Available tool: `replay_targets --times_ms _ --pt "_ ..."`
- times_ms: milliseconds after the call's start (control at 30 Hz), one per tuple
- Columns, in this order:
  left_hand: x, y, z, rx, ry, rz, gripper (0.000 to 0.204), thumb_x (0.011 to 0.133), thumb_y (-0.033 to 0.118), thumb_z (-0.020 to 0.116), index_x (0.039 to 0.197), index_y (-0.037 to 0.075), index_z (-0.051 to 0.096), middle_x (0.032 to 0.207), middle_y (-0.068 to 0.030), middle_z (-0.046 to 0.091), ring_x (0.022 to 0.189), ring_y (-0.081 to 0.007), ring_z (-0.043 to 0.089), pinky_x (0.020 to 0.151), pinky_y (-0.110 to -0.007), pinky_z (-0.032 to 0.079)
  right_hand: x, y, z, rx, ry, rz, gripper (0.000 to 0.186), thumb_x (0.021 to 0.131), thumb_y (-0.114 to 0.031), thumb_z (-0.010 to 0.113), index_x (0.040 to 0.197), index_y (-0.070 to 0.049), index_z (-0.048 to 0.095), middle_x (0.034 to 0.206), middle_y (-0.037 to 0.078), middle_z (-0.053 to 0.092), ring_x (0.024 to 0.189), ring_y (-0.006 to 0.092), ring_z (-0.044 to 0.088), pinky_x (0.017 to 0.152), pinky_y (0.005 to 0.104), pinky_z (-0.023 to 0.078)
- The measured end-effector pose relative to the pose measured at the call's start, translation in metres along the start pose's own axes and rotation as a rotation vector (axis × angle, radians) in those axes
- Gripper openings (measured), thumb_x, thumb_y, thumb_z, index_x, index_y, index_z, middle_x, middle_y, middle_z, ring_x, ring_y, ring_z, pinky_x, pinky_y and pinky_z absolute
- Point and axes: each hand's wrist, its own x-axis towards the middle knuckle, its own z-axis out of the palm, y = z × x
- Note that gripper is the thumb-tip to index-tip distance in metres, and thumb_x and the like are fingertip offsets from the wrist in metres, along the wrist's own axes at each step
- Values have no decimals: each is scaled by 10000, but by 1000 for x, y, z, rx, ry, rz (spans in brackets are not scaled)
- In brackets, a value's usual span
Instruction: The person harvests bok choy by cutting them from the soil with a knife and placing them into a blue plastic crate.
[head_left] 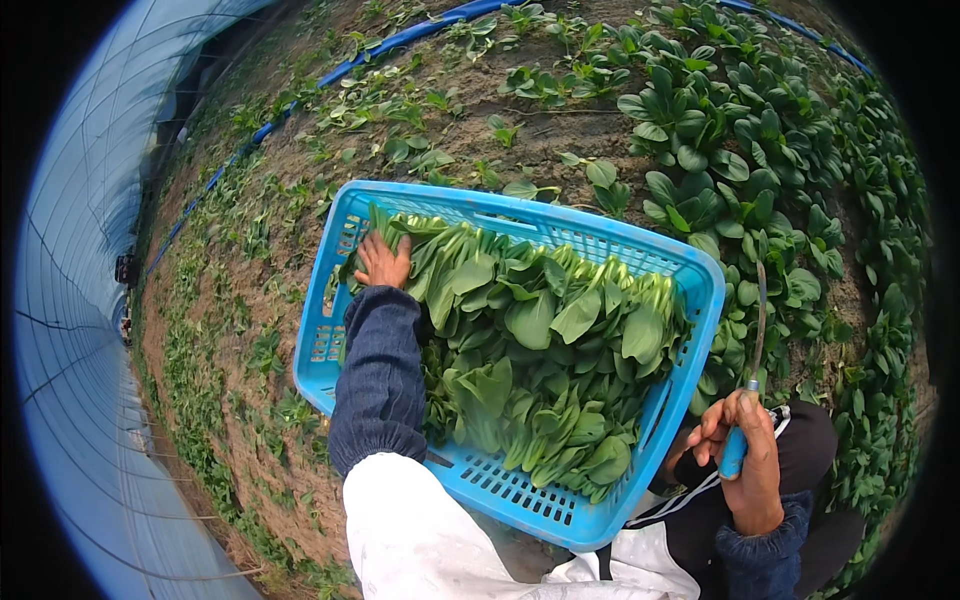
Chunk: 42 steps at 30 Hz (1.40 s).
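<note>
My left hand (385, 262) lies at the far left inside the blue plastic basket (335, 235), its fingers spread against bunches of leafy greens that look like bok choy (470, 270). The greens lie in two rows, pale stems showing along the far row. Over on the right, my right hand (750, 450) is closed round the blue handle of a sickle (757, 340). Its narrow, slightly curved blade points away from me, beside the basket's right side and over growing plants.
Dense rows of growing greens (760, 130) stand to the right. Sparse small plants dot the soil (290, 440) at left. A blue hose (400, 38) crosses the far ground. The curved plastic wall (80, 330) of a growing tunnel rises at far left. My knees are below the sickle.
</note>
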Motion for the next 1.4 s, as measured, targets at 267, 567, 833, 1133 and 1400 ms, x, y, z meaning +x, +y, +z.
replay_targets --times_ms 267,567,833,1133,1400 --pt "11 -11 19 259 -133 -22 894 865 672 485 1545 195 156 1611 -70 139 1485 -272 92 1094 -678 98 4 -1 2 -8 -32 -74 354 1023 -383 435 840 -80 437 802 87 572 756 201 651 566 267 503" --pt "-21 59 -51 285 39 530 442 872 224 599 1311 194 562 1327 -45 573 1369 -275 366 1057 -596 204 -7 -3 -24 91 -58 -162 330 1012 -373 467 832 -96 449 805 77 581 766 199 651 551 265 494" --pt "-80 54 2 15 205 381 250 899 158 541 1123 132 647 990 -155 620 974 -373 604 837 -486 470 -16 -7 -54 178 10 -222 322 1002 -370 495 829 -102 455 787 80 563 752 207 642 530 266 489" --pt "-42 43 61 -277 310 563 266 899 171 597 1152 112 659 1077 -203 562 956 -411 575 844 -489 469 -22 -11 -57 211 15 -205 339 1001 -384 488 813 -104 445 773 81 558 738 212 642 528 268 481" --pt "-15 32 55 42 215 307 259 879 195 631 1134 153 639 1173 -144 550 1094 -357 521 884 -486 442 -23 -13 -49 228 -41 -190 343 1000 -386 484 805 -107 441 782 82 569 737 207 640 539 278 477"
